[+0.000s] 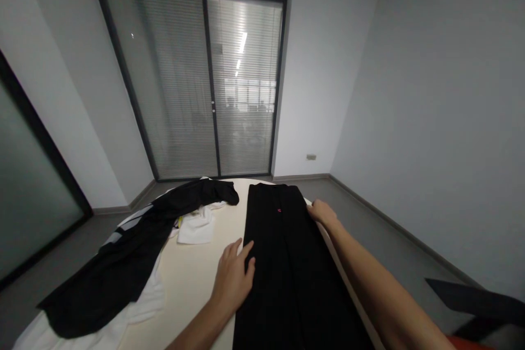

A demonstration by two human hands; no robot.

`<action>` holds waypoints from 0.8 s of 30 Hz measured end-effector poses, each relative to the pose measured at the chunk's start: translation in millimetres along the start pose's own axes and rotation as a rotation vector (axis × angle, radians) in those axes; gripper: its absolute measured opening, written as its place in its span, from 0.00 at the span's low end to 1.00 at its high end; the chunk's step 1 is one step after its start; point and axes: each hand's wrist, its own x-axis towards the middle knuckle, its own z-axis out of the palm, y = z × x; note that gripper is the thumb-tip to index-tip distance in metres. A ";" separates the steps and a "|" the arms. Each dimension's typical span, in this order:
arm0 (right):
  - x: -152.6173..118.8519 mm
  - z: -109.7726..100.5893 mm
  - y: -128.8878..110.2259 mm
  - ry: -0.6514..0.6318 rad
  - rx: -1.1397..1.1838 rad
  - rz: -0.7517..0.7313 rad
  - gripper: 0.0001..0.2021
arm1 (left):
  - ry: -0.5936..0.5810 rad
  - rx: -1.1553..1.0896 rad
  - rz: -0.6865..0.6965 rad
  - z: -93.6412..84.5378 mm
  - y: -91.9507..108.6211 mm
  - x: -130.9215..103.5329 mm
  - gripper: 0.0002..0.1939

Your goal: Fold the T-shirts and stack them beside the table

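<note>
A pair of black trousers (283, 262) lies stretched out lengthwise on the pale table (188, 273), its waist at the far edge and a small red mark near the top. My left hand (235, 270) is at the left side of the trousers, fingers spread, with the fingertips at the cloth's edge. Across from it, my right hand (322, 213) has its fingers curled around the upper right edge of the trousers; the fingertips are partly hidden.
To the left, a black garment (123, 279) with grey stripes is heaped over white clothing (197, 227) along the table's edge. A dark flat object (471, 295) juts in at the lower right. Beyond the table stand glazed doors (180, 82) with blinds and a white wall.
</note>
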 end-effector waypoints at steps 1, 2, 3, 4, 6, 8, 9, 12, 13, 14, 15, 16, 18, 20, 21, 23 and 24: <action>-4.5 -0.7 10.5 -0.030 0.000 0.007 0.18 | -0.007 0.016 -0.009 -3.0 -1.0 2.3 0.22; -8.9 -0.8 18.7 -0.056 0.005 0.001 0.18 | -0.023 0.033 -0.022 -6.7 -1.8 4.7 0.21; -13.0 -0.5 24.6 -0.076 0.011 -0.014 0.19 | -0.044 0.052 -0.038 -10.5 -2.6 7.3 0.21; -16.9 0.3 28.5 -0.091 0.018 -0.033 0.19 | -0.065 0.071 -0.053 -14.0 -3.1 9.8 0.20; -23.5 2.5 31.2 -0.107 0.029 -0.074 0.17 | -0.093 0.109 -0.075 -18.4 -3.3 14.7 0.19; -28.6 5.1 29.9 -0.107 0.035 -0.112 0.14 | -0.102 0.137 -0.082 -18.8 -1.8 18.9 0.17; -30.6 6.5 28.5 -0.100 0.036 -0.128 0.13 | -0.105 0.148 -0.082 -17.8 -0.5 20.8 0.17; -33.8 10.9 24.5 -0.059 0.039 -0.152 0.10 | -0.105 0.184 -0.084 -13.3 4.1 25.4 0.15; -33.9 12.5 23.4 -0.043 0.042 -0.153 0.10 | -0.104 0.198 -0.082 -11.9 5.1 26.9 0.14; -33.6 14.2 22.5 -0.028 0.045 -0.151 0.10 | -0.102 0.213 -0.077 -10.8 5.4 28.6 0.14; -32.9 16.0 21.5 -0.014 0.048 -0.148 0.10 | -0.100 0.227 -0.072 -9.9 5.0 30.6 0.14; -31.8 17.8 20.4 -0.002 0.051 -0.144 0.11 | -0.097 0.241 -0.068 -9.2 3.8 33.1 0.14; -28.7 21.4 17.5 0.019 0.058 -0.139 0.11 | -0.090 0.267 -0.067 -8.2 -0.7 39.7 0.14; -24.3 24.8 13.1 0.036 0.067 -0.138 0.11 | -0.082 0.288 -0.071 -7.5 -7.0 48.3 0.14; -21.7 26.5 10.5 0.044 0.071 -0.137 0.11 | -0.077 0.297 -0.074 -7.3 -10.5 53.1 0.14; -16.6 29.6 4.9 0.056 0.081 -0.136 0.11 | -0.068 0.310 -0.075 -6.9 -16.9 62.8 0.14; -14.2 31.1 2.4 0.062 0.086 -0.133 0.11 | -0.063 0.315 -0.073 -6.8 -19.5 67.2 0.15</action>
